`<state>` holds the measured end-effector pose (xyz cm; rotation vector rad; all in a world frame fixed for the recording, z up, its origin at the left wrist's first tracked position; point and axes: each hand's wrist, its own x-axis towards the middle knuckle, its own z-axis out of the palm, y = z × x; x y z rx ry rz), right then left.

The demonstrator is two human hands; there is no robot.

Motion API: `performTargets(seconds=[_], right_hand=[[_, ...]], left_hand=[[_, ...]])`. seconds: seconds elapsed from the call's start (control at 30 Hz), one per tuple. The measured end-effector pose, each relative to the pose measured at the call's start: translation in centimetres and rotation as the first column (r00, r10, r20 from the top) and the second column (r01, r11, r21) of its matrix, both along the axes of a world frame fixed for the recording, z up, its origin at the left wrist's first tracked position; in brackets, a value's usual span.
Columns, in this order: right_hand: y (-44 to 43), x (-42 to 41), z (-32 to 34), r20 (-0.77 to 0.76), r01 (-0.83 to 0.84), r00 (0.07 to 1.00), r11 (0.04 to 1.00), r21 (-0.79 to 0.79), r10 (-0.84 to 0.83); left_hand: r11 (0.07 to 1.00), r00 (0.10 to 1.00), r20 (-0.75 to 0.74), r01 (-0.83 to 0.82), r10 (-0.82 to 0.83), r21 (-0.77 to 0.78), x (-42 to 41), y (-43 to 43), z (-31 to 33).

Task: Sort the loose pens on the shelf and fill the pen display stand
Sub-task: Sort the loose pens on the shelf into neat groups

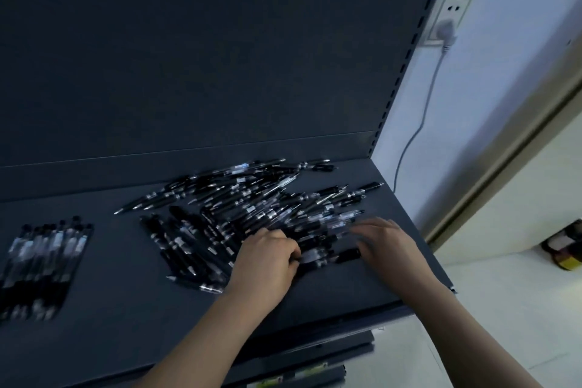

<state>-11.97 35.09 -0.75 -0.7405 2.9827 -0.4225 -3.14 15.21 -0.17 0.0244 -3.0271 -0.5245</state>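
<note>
Hands (267,257), two, on pen pile (252,208)

black and clear pens (252,205) on a dark grey shelf (126,309), white wall (504,41)

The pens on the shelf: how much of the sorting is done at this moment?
Done: one neat row of pens lies at the shelf's left. In hand: the left hand and right hand work in the loose pile. Left: most pens are still unsorted, and no display stand is visible.
</note>
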Motion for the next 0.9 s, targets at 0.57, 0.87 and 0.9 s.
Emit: performTargets(seconds=[0.57, 0.87, 0.9], right_hand=[[2.9, -4.9, -1.6, 0.026, -0.057, 0.998, 0.994, 0.090, 0.054], [5.0, -3.2, -1.7, 0.125, 0.020, 0.992, 0.988, -0.151, -0.001], [5.1, -3.1, -1.7, 0.116, 0.024, 0.993, 0.984, -0.175, -0.004]], left_hand=[[0.990, 0.992, 0.101, -0.065, 0.078, -0.126, -2.3, 1.4, -0.5], [0.982, 0.988, 0.147, -0.024, 0.052, -0.188, -3.0, 1.7, -0.2], [0.981, 0.988, 0.147, -0.015, 0.044, -0.192, -3.1, 1.7, -0.2]])
